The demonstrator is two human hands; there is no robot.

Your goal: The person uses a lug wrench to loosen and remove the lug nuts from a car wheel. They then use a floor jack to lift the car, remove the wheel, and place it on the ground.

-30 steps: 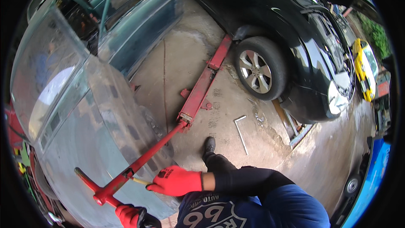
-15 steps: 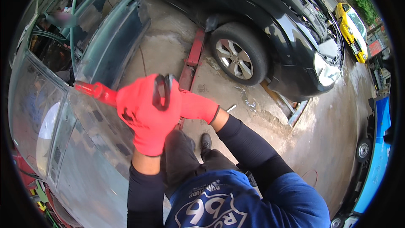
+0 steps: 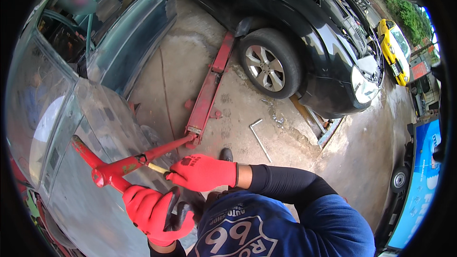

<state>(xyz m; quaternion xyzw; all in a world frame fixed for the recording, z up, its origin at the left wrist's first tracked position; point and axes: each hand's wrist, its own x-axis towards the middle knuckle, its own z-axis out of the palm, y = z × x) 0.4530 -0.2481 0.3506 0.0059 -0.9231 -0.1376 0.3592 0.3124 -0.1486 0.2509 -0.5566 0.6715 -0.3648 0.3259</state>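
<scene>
A long red floor jack (image 3: 209, 90) lies on the concrete, its far end under the black car (image 3: 328, 33) by the front wheel (image 3: 271, 64). Its red handle (image 3: 143, 157) slants low toward me and ends in a T crossbar (image 3: 90, 162). My right hand (image 3: 202, 172), in a red glove, grips the handle just behind the crossbar, near a yellowish patch. My left hand (image 3: 154, 214), also gloved, is closed round the crossbar's near end.
A grey-green car (image 3: 71, 128) stands close on my left, its door (image 3: 133, 33) open. An L-shaped wrench (image 3: 259, 138) and a plank (image 3: 309, 116) lie on the floor near the wheel. A yellow car (image 3: 395, 50) and a blue panel (image 3: 419, 181) are at the right.
The handle was low a second ago, swung up high in front of me half a second ago, and is back down low now, with both hands still on it.
</scene>
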